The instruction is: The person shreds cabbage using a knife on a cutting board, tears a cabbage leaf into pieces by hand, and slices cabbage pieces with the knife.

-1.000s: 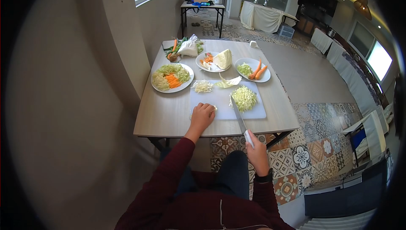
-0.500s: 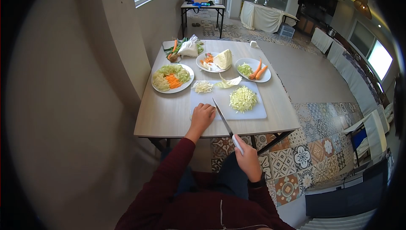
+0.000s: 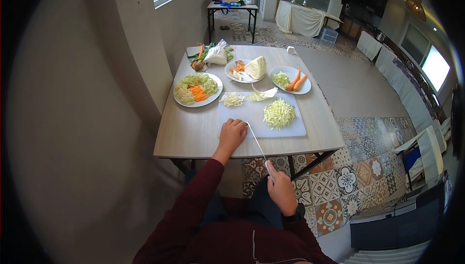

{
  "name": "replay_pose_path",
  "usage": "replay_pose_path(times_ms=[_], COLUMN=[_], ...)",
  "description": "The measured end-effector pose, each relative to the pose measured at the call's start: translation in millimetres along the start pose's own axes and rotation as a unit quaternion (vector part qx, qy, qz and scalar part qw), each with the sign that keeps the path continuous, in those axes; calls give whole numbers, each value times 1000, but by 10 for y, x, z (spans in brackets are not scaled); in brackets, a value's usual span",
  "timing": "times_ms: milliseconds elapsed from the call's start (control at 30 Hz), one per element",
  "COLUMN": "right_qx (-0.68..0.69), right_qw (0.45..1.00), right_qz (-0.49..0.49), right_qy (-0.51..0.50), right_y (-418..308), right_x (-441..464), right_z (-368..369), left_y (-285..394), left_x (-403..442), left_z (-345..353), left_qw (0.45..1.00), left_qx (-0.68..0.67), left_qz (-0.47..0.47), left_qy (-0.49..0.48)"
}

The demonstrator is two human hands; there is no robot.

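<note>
My right hand (image 3: 281, 189) grips a knife (image 3: 257, 142) by its pale handle, the blade tip close to my left fingertips over the white cutting board (image 3: 230, 116). With fingers curled, my left hand (image 3: 233, 132) presses a piece of cabbage to the board; only a pale bit of it shows at the fingertips. To the right lies a large heap of shredded cabbage (image 3: 279, 113). A smaller pale shredded pile (image 3: 233, 99) sits at the board's far left, and a loose cabbage leaf (image 3: 262, 93) rests at its far edge.
Beyond the board stand a plate of shredded vegetables (image 3: 180, 100), a plate with a cabbage wedge (image 3: 255, 68) and a plate with carrots (image 3: 296, 83). A plastic bag (image 3: 216, 55) and greens lie at the table's far left corner. A wall (image 3: 131, 70) runs along the left.
The knife's tip has dropped slightly and its blade now stands edge-down beside my left fingertips. My right hand has shifted a little downward; my left hand has stayed in place.
</note>
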State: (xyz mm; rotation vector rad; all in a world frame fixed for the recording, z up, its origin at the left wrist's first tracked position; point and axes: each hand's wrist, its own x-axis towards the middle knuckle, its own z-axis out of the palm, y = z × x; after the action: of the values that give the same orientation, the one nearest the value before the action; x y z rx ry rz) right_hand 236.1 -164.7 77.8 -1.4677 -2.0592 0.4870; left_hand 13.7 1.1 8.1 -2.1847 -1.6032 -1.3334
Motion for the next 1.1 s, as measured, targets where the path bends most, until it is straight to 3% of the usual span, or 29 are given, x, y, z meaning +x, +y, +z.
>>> replay_pose_path(times_ms=[500,1100], right_qx=[-3,-4], right_qw=[1000,1000], right_qz=[-26,13], right_qy=[12,-14], right_y=[106,-34], right_x=[438,27], right_z=[295,39], left_y=[29,13], left_x=[8,-5], left_z=[-25,4], left_qw=[1000,1000], left_qx=[0,10], left_qz=[-12,-16], left_qy=[-12,-8])
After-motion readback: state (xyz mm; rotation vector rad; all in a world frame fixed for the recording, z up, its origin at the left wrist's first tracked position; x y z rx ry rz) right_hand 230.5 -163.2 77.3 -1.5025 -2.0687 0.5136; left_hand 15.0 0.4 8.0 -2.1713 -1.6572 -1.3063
